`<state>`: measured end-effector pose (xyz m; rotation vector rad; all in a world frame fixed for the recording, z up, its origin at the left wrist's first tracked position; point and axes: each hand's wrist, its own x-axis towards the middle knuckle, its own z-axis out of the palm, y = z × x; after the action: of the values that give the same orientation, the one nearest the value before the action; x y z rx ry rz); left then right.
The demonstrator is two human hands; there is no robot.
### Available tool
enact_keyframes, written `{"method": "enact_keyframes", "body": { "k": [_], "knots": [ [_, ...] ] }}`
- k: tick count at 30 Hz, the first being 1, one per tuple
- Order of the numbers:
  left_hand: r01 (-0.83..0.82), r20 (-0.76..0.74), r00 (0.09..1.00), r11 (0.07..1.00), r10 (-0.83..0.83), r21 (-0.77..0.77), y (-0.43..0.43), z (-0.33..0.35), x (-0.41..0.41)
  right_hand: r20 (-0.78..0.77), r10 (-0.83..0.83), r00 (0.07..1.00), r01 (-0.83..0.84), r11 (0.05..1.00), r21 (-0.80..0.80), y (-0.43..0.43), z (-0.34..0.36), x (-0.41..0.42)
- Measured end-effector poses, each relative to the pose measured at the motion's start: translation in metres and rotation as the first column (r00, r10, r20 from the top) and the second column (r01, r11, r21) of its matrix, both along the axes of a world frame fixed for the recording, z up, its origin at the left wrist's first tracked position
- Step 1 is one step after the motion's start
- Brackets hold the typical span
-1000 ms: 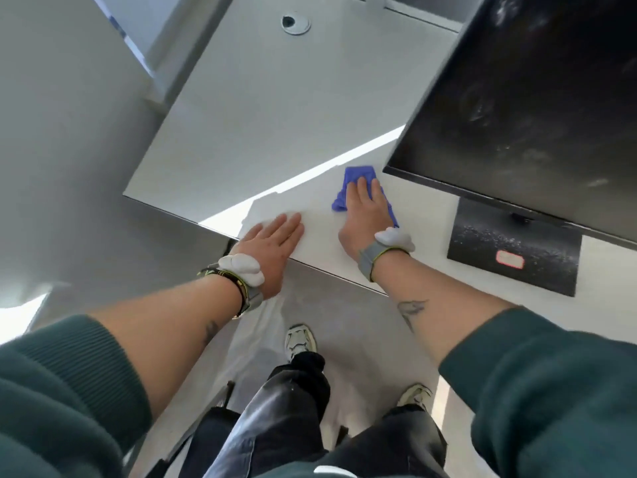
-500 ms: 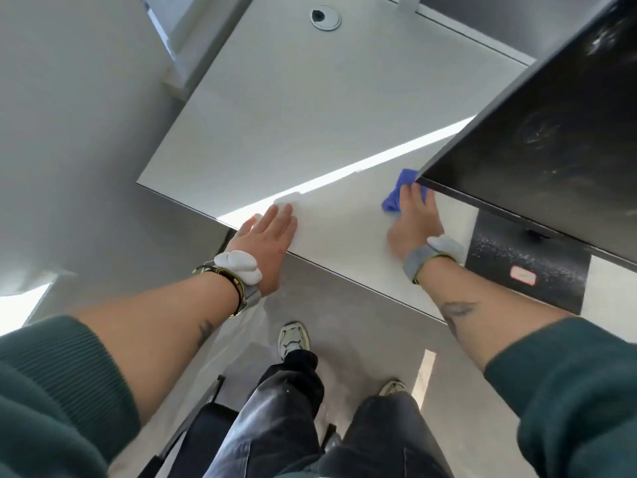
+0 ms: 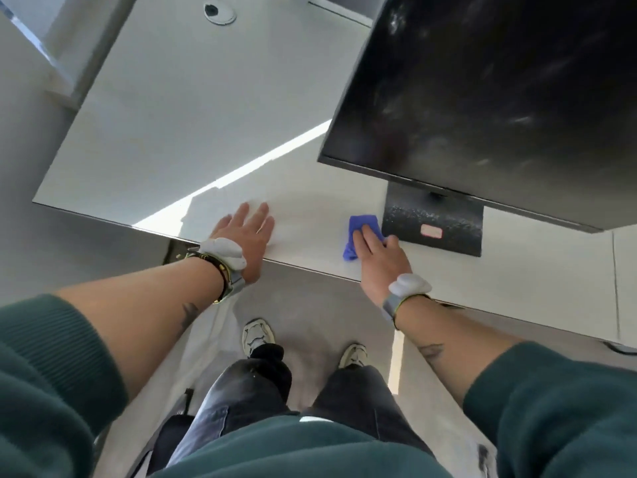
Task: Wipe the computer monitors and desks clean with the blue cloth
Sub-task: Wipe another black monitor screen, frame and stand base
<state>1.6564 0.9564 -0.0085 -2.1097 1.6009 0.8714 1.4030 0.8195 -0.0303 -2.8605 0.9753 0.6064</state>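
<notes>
R hand (image 3: pixel 379 260) fingers flat on crumpled blue cloth (image 3: pixel 362 223), L hand (image 3: pixel 246 236) fingers splayed on smooth desk (image 3: pixel 206 115).

A pale desk (image 3: pixel 206 115) carries a monitor's base, a blue cloth and both grips.

The black, dust-speckled base (image 3: pixel 448 215) stands near the front edge on the right, with a small sticker (image 3: pixel 431 231) on top. The blue cloth (image 3: pixel 362 224) lies crumpled just left of it under the flat fingers of the right grip (image 3: pixel 379 257). The left grip (image 3: pixel 246 236) rests palm-down at the front edge, well apart from the cloth. A round cable hole (image 3: pixel 220 12) sits at the back.
</notes>
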Motion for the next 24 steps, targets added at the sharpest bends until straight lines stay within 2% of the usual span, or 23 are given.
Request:
{"method": "enact_keyframes", "body": {
  "k": [3, 5, 7, 8, 10, 11, 12, 15, 17, 19, 21, 22, 23, 24],
  "knots": [
    [0.093, -0.061, 0.994, 0.995, -0.091, 0.031, -0.030, 0.002, -0.041, -0.083, -0.102, 0.991, 0.101, 0.995, -0.021, -0.010, 0.008, -0.074],
    [0.144, -0.061, 0.988, 0.989, -0.142, 0.032, -0.038, 0.001, -0.065, -0.148, -0.280, 0.948, 0.274, 0.960, -0.059, -0.018, 0.013, -0.113],
    [0.204, -0.048, 0.978, 0.978, -0.202, 0.046, -0.050, 0.000, -0.093, -0.167, -0.518, 0.839, 0.509, 0.856, -0.093, -0.036, 0.022, -0.156],
    [0.222, -0.042, 0.975, 0.973, -0.220, 0.059, -0.056, 0.000, -0.103, -0.126, -0.608, 0.784, 0.600, 0.794, -0.101, -0.048, 0.020, -0.172],
    [0.253, -0.024, 0.967, 0.965, -0.252, 0.072, -0.068, 0.002, -0.120, -0.099, -0.694, 0.713, 0.688, 0.720, -0.094, -0.063, 0.016, -0.173],
    [0.273, -0.015, 0.962, 0.958, -0.273, 0.081, -0.078, 0.001, -0.134, -0.077, -0.672, 0.737, 0.668, 0.741, -0.070, -0.067, 0.016, -0.167],
    [0.289, -0.012, 0.957, 0.954, -0.289, 0.085, -0.088, 0.002, -0.148, -0.054, -0.596, 0.801, 0.595, 0.803, -0.038, -0.065, 0.013, -0.155],
    [0.335, -0.001, 0.942, 0.939, -0.336, 0.074, -0.110, 0.003, -0.193, 0.052, -0.278, 0.959, 0.273, 0.958, 0.088, -0.044, 0.008, -0.131],
    [0.385, 0.006, 0.923, 0.921, -0.386, 0.055, -0.133, 0.002, -0.234, 0.061, -0.175, 0.983, 0.165, 0.976, 0.139, -0.059, 0.006, -0.166],
    [0.440, -0.019, 0.898, 0.897, -0.440, 0.044, -0.152, 0.001, -0.268, 0.055, -0.220, 0.974, 0.210, 0.966, 0.150, -0.093, 0.002, -0.224],
    [0.459, -0.038, 0.888, 0.887, -0.458, 0.042, -0.163, 0.003, -0.287, -0.006, -0.449, 0.894, 0.448, 0.891, 0.068, -0.134, -0.001, -0.283],
    [0.454, -0.038, 0.891, 0.889, -0.452, 0.057, -0.174, 0.005, -0.301, -0.046, -0.593, 0.804, 0.594, 0.804, 0.031, -0.162, 0.001, -0.316],
    [0.453, -0.037, 0.891, 0.889, -0.452, 0.068, -0.184, 0.005, -0.313, -0.077, -0.689, 0.721, 0.691, 0.722, 0.016, -0.188, 0.000, -0.341],
    [0.458, -0.033, 0.889, 0.886, -0.457, 0.074, -0.194, 0.006, -0.324, -0.093, -0.727, 0.681, 0.730, 0.684, 0.003, -0.213, -0.006, -0.357]
  ]
}}
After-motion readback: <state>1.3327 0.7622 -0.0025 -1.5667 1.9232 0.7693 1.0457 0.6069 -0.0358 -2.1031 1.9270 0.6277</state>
